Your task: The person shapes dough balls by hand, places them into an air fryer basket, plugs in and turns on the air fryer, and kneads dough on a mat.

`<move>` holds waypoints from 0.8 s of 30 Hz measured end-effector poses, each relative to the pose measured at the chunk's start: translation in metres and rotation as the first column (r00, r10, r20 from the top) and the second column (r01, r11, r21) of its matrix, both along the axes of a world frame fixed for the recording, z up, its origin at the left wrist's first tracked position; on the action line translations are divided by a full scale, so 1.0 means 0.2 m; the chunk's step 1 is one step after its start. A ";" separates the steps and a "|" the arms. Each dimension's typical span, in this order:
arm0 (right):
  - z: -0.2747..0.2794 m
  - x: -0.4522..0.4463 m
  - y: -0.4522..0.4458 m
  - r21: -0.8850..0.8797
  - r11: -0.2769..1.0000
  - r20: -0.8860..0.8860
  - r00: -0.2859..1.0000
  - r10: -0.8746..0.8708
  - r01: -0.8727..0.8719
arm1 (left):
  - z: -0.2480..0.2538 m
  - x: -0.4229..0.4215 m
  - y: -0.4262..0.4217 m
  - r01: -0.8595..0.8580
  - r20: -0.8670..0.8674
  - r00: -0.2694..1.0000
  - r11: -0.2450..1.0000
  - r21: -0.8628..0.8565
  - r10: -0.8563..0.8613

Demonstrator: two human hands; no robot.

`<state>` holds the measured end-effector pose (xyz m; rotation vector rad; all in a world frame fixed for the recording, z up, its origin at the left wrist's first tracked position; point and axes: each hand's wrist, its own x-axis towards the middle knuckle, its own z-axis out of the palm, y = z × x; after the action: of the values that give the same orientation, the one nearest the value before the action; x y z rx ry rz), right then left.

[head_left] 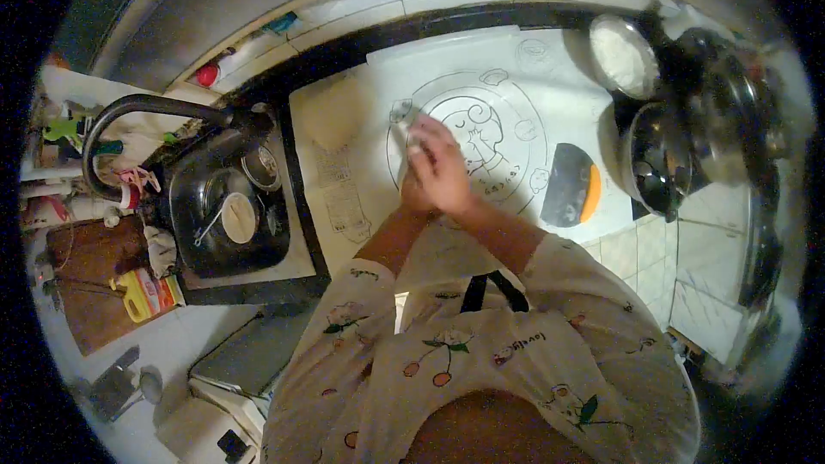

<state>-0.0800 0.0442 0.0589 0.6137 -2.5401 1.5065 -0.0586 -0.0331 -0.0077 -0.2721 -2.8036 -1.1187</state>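
Observation:
My two hands are brought together above a white mat printed with a large ring and a cartoon figure [471, 125]. My right hand [445, 174] lies over my left hand [416, 196], its fingers bent and pressed against it. The left hand is mostly covered. Whatever may be between the palms is hidden. To the right of the hands, a dark grey scraper with an orange edge [571, 185] rests flat on the mat.
A metal bowl of white powder [625, 56] stands at the back right, with a dark pot [660, 159] in front of it. At left is a black sink [228, 245] holding dishes, under a curved black faucet [129, 105]. A yellow bottle [140, 294] is beyond it.

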 end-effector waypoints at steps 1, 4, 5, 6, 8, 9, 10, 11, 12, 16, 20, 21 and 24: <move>0.03 -0.01 0.06 -0.121 0.992 -0.010 0.999 -0.034 0.033 | 0.03 0.00 -0.04 -0.045 -0.016 0.999 0.995 0.086 0.046; 0.05 0.06 0.26 -0.199 0.974 0.023 0.994 -0.104 0.107 | 0.21 0.04 -0.18 -0.282 -0.149 0.933 0.924 0.257 0.326; 0.04 0.11 0.32 -0.179 0.976 0.041 0.992 -0.120 0.125 | 0.19 0.06 -0.22 -0.327 -0.130 0.931 0.937 0.120 0.341; 0.00 0.15 0.36 -0.173 0.977 0.060 0.992 -0.114 0.123 | 0.18 0.09 -0.24 -0.274 -0.087 0.957 0.961 0.024 0.275; -0.08 0.18 0.41 -0.168 0.979 0.077 0.991 -0.105 0.117 | 0.19 0.13 -0.25 -0.148 -0.002 0.989 0.976 -0.160 0.150; -0.06 0.20 0.43 -0.128 0.988 0.057 0.995 -0.080 0.087 | 0.25 0.15 -0.23 -0.118 0.053 0.991 0.984 -0.133 0.126; -0.05 0.22 0.44 -0.103 0.992 0.038 0.997 -0.071 0.075 | 0.25 0.16 -0.23 -0.108 0.132 0.983 0.985 -0.133 0.126; -0.03 0.24 0.45 -0.077 0.995 0.019 0.998 -0.063 0.065 | 0.25 0.17 -0.22 -0.097 0.210 0.970 0.987 -0.132 0.123; -0.02 0.26 0.46 -0.049 0.997 0.004 0.999 -0.054 0.055 | 0.26 0.18 -0.20 -0.086 0.290 0.949 0.988 -0.129 0.120; -0.03 0.34 0.49 -0.066 0.997 0.162 0.986 -0.039 0.050 | 0.30 0.29 -0.13 -0.163 0.247 0.955 0.986 -0.032 0.165; -0.10 0.41 0.53 -0.498 0.843 0.781 0.526 0.335 0.202 | 0.41 0.42 -0.02 -0.097 0.055 0.994 0.994 0.043 0.094; -0.07 0.41 0.54 -0.625 0.686 0.781 0.275 0.561 0.373 | 0.37 0.45 -0.02 0.019 -0.203 0.979 1.000 -0.025 -0.023; 0.21 0.43 0.53 -0.711 0.482 0.617 0.126 0.777 0.512 | 0.49 0.53 0.04 0.177 -0.482 0.862 0.984 -0.010 -0.160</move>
<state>0.0064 0.1506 0.1011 -0.6621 -1.1375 3.9031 0.0468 -0.0254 0.0899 -0.7008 -2.3469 -0.9637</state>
